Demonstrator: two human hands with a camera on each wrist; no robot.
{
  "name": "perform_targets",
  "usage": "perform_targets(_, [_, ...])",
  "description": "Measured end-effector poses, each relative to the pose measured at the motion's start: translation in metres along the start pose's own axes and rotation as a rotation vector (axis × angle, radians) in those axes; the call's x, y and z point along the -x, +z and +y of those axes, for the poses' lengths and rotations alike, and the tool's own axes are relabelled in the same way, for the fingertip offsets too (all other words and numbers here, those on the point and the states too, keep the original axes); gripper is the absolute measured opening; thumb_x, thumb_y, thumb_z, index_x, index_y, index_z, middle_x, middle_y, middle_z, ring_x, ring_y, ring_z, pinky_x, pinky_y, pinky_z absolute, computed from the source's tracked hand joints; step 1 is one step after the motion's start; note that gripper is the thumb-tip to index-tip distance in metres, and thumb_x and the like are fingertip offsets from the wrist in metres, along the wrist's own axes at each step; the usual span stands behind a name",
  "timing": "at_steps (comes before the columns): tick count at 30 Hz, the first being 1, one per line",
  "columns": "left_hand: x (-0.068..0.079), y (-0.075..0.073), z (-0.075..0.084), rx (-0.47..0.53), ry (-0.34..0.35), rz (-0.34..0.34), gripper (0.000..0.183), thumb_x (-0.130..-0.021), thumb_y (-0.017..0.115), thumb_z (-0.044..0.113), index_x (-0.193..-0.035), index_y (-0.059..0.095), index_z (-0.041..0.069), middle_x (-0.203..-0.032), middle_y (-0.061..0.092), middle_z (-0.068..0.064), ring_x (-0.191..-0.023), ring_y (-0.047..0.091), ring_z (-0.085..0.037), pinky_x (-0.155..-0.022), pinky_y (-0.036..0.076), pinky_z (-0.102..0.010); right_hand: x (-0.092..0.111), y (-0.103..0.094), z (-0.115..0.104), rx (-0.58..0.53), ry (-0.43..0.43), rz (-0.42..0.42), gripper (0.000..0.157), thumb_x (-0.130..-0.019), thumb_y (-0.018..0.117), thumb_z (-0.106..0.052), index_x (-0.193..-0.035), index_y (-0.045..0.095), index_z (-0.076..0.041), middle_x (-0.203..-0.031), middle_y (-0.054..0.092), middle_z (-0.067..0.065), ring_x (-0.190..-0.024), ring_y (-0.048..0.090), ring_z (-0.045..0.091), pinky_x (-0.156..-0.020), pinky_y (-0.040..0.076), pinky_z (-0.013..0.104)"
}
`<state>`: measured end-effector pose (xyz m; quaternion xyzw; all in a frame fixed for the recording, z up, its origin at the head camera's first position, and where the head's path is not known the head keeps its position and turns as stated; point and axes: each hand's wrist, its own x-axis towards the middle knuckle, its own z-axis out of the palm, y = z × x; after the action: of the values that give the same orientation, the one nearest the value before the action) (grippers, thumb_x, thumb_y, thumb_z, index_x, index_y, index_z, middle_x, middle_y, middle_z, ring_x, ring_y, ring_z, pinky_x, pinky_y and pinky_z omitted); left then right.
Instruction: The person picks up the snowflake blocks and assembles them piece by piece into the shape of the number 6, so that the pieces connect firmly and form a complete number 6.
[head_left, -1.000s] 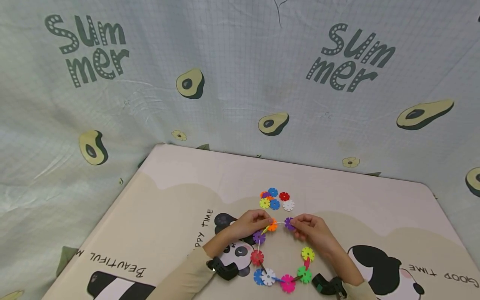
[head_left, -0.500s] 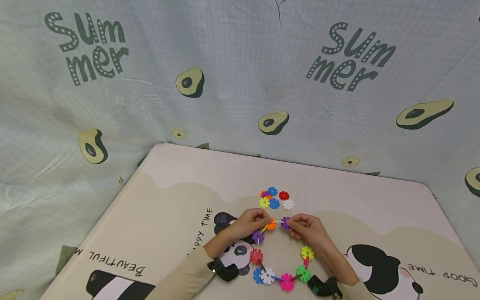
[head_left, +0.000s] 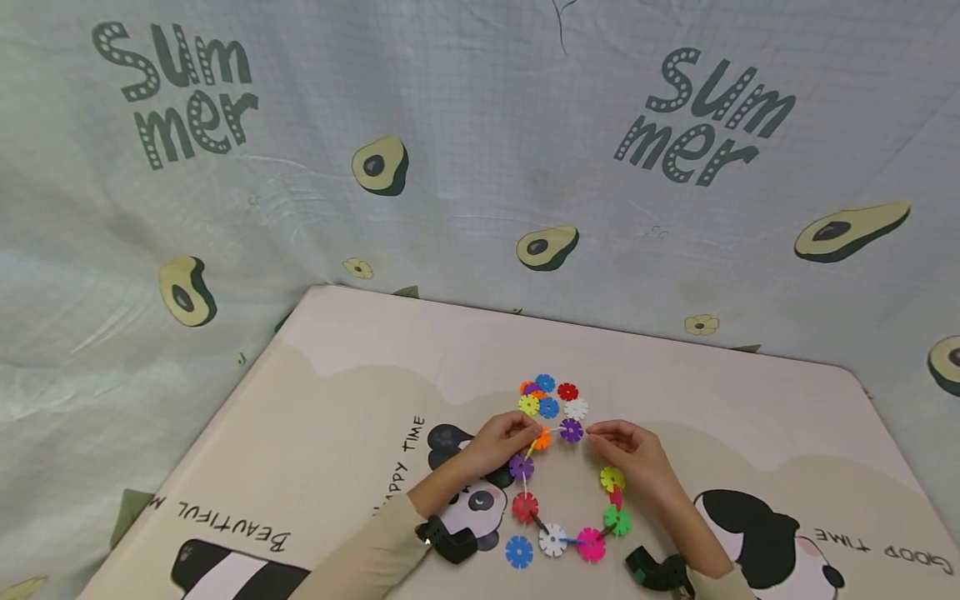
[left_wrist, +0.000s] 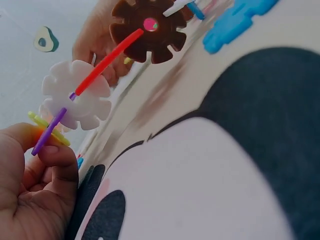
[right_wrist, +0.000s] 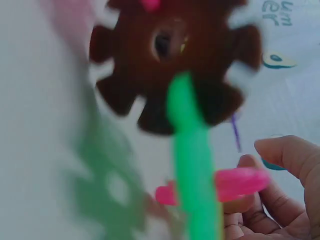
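My left hand (head_left: 501, 442) pinches the orange notched disc (head_left: 542, 438) of a linked disc chain. In the left wrist view, thumb and fingers are close to a yellow disc (left_wrist: 61, 138) and a purple disc (left_wrist: 49, 131), both edge-on. At the chain's far end is a purple disc (head_left: 572, 430), joined to the orange one by a white disc seen edge-on. Just right of it, apart, my right hand (head_left: 633, 454) holds nothing, its fingers loosely bent. The other end is a yellow disc (head_left: 612, 479), near the right wrist. Red (head_left: 525, 507), white (head_left: 552, 540) and pink (head_left: 591, 545) discs form the curve.
A loose blue disc (head_left: 519, 552) lies by the chain's near left side. Beyond the hands is a small group of loose discs, including a red one (head_left: 567, 392) and a white one (head_left: 576, 408). The table mat (head_left: 337, 467) has panda prints; a printed cloth hangs behind.
My right hand has let go of the purple disc and drawn back to the right. The chain has shifted away from me, and its white disc no longer overlaps the loose blue one.
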<state>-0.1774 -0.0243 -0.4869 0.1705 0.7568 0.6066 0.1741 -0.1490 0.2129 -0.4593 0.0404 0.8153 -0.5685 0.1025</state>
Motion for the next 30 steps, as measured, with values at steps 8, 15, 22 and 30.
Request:
perform_targets(8, [0.001,-0.003,0.0,0.043,-0.005,0.014,0.026,-0.1,0.055,0.02,-0.105,0.062,-0.004,-0.084,0.057,0.001,-0.072,0.049,-0.007,-0.065,0.042,-0.018,0.021,-0.002,-0.011,-0.003,-0.185,-0.151,0.02,-0.092,0.067,-0.011,-0.104,0.066,0.005,-0.087,0.065,0.013,-0.068,0.057,0.011,-0.061,0.051,0.023])
perform_targets(15, [0.0,-0.001,0.001,0.057,-0.021,0.022,0.025,-0.1,0.056,0.019,-0.105,0.062,-0.005,-0.08,0.054,0.001,-0.07,0.047,-0.009,-0.062,0.041,-0.018,0.039,0.014,-0.018,-0.055,-0.252,-0.423,0.02,-0.094,0.064,-0.01,-0.103,0.065,0.007,-0.084,0.064,0.015,-0.064,0.055,0.008,-0.056,0.048,0.02])
perform_targets(22, [-0.001,0.0,0.0,0.069,-0.02,0.021,0.024,-0.1,0.055,0.018,-0.105,0.061,-0.005,-0.081,0.055,0.001,-0.069,0.047,-0.008,-0.062,0.04,-0.017,0.053,0.033,-0.021,-0.044,-0.266,-0.704,0.019,-0.095,0.063,-0.012,-0.107,0.067,0.003,-0.084,0.066,0.019,-0.061,0.058,0.007,-0.059,0.05,0.017])
perform_targets(30, [-0.001,0.002,0.004,0.082,-0.036,-0.005,0.025,-0.1,0.055,0.018,-0.107,0.061,-0.005,-0.079,0.056,0.001,-0.068,0.05,-0.008,-0.062,0.043,-0.017,0.07,0.049,-0.025,0.173,-0.203,-0.867,0.02,-0.095,0.063,-0.02,-0.113,0.071,-0.015,-0.114,0.062,-0.009,-0.089,0.054,-0.002,-0.072,0.048,0.015])
